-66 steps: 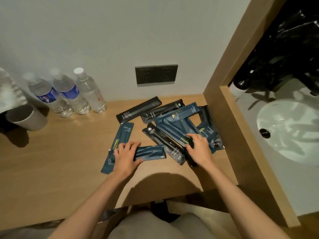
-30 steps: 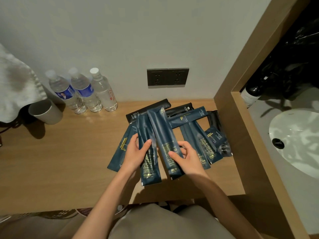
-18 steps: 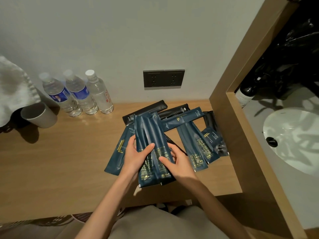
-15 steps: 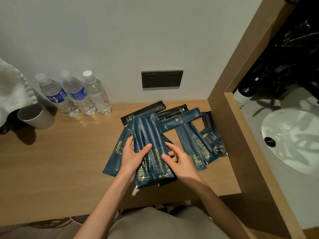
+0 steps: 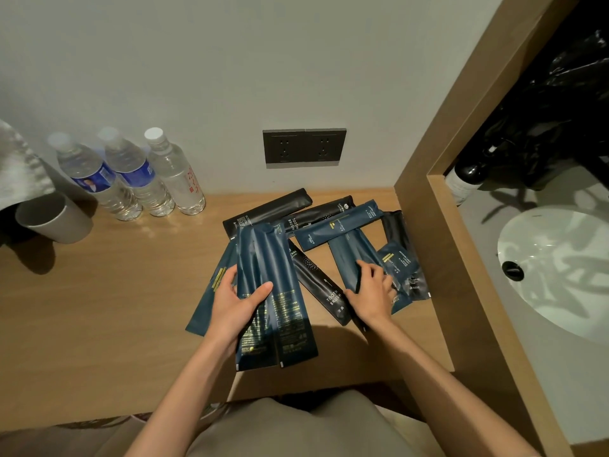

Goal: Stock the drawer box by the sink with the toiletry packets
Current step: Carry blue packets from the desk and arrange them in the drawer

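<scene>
Dark blue and black toiletry packets lie scattered on the wooden counter (image 5: 115, 291). My left hand (image 5: 235, 303) grips two long blue packets (image 5: 273, 275) side by side, lifted a little above the counter. My right hand (image 5: 374, 286) rests fingers-down on another blue packet (image 5: 354, 258) lying flat to the right. A black toothbrush packet (image 5: 321, 288) lies between my hands. One more blue packet (image 5: 211, 301) sits partly under my left hand. No drawer box is in view.
Three water bottles (image 5: 131, 179) stand at the back left beside a grey cup (image 5: 54, 217). A dark double socket (image 5: 304, 147) is on the wall. A wooden divider (image 5: 438, 225) separates the counter from the white sink (image 5: 560, 275) on the right.
My right hand let go of the two blue packets and moved right onto another blue packet on the counter. My left hand kept hold of the pair.
</scene>
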{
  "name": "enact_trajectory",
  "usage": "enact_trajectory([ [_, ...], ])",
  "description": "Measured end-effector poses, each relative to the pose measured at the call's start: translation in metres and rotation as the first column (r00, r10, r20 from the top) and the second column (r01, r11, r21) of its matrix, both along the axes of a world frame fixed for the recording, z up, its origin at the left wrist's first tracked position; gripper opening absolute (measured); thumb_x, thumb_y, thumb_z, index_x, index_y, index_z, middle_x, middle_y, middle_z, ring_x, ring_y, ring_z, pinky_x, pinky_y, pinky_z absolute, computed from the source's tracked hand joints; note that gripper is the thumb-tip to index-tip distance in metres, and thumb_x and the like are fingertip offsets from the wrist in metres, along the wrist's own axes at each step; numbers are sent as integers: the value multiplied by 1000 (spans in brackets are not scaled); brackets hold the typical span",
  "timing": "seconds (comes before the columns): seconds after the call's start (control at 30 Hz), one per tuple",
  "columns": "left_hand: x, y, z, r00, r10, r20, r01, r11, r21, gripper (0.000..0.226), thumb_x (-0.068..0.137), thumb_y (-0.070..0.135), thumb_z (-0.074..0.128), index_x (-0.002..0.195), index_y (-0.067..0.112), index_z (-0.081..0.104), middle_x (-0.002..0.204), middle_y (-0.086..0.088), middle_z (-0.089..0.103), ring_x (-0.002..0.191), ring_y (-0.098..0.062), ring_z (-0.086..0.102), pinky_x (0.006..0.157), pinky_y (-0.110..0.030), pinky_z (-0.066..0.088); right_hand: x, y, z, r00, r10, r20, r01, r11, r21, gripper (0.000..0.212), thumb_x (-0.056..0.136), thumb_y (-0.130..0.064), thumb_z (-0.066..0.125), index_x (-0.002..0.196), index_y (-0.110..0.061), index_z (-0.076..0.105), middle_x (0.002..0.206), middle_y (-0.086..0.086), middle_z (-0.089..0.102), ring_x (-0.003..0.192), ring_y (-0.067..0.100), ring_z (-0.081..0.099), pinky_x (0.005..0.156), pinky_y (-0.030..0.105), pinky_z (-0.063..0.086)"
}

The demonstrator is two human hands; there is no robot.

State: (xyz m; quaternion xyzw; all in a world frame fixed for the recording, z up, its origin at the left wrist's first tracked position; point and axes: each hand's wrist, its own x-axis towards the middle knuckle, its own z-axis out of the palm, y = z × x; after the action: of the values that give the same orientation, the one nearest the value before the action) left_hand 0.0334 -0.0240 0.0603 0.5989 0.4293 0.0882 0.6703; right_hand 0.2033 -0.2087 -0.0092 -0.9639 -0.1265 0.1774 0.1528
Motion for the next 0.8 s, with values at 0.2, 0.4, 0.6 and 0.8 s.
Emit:
enact_trajectory([
  [0.2,-2,-1,-2,1000,11,22,-12,999,30,95,71,31,81,148,21,27,152,-1,35,141,-21,30,114,-46,30,3,4,-3,987,-112,-115,125,986,112,81,76,-25,79,143,-23,32,144,10,37,130,35,36,102,50,38],
  [0.4,-3,-4,0,1000,9,22,-10,1000,19,91,76,22,78,149,18,24,154,-3,31,142,-21,28,114,-46,29,7,-9,-1,966,-150,-209,198,952,233,89,71,-25,83,142,-22,29,139,10,51,123,33,52,95,49,49],
  [0.6,-6,-12,8,999,32,19,-32,999,2,93,73,24,80,148,20,25,153,-2,32,139,-22,34,111,-48,34,5,-32,24,950,-189,-250,273,891,362,53,89,-15,65,137,-11,41,134,14,54,119,31,54,98,45,47],
  [0.8,-12,-30,22,999,32,6,-33,999,38,95,71,29,81,149,19,27,154,-2,31,140,-21,32,113,-43,31,-26,-61,94,885,-147,-442,420,661,622,34,94,-16,57,126,-19,46,114,4,63,102,22,64,87,39,54],
])
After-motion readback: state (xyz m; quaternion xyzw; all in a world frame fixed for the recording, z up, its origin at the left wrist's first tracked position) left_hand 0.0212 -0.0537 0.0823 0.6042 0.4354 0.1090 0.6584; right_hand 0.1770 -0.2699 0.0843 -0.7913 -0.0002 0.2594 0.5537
